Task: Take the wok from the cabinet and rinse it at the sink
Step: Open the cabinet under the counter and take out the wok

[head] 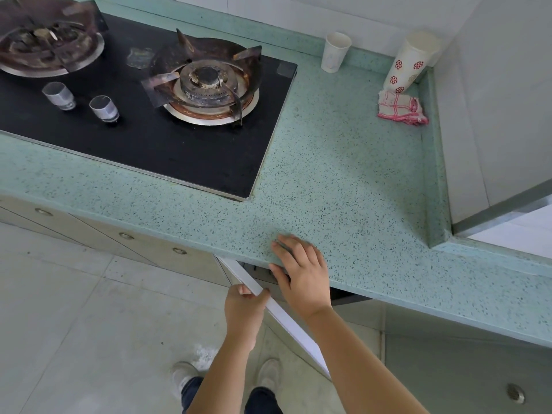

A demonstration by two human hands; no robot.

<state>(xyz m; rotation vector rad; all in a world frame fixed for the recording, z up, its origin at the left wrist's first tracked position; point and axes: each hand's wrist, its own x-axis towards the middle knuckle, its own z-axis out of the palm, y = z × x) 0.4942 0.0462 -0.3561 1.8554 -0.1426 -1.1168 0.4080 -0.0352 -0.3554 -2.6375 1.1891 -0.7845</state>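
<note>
- The left hand [245,306] grips the top edge of the open cabinet door [294,325], fingers curled over the far side and thumb on the near side.
- The right hand [301,273], just beside the left and slightly beyond it, rests on the front edge of the speckled green surface [343,174]. Its fingers lie flat and it holds nothing.
- Below the right hand, the cabinet [348,295] shows only a dark gap under the surface.
- I cannot tell where the wok is; no part of it shows in that gap.
- Well beyond the hands, to the left, a black gas stove [179,144] is set into the surface.
- Far beyond the right hand, in the corner, a folded red-and-white cloth [401,107] lies beside a tall patterned cup [409,64] leaning on the wall. A plain cup [335,52] stands to their left.
</note>
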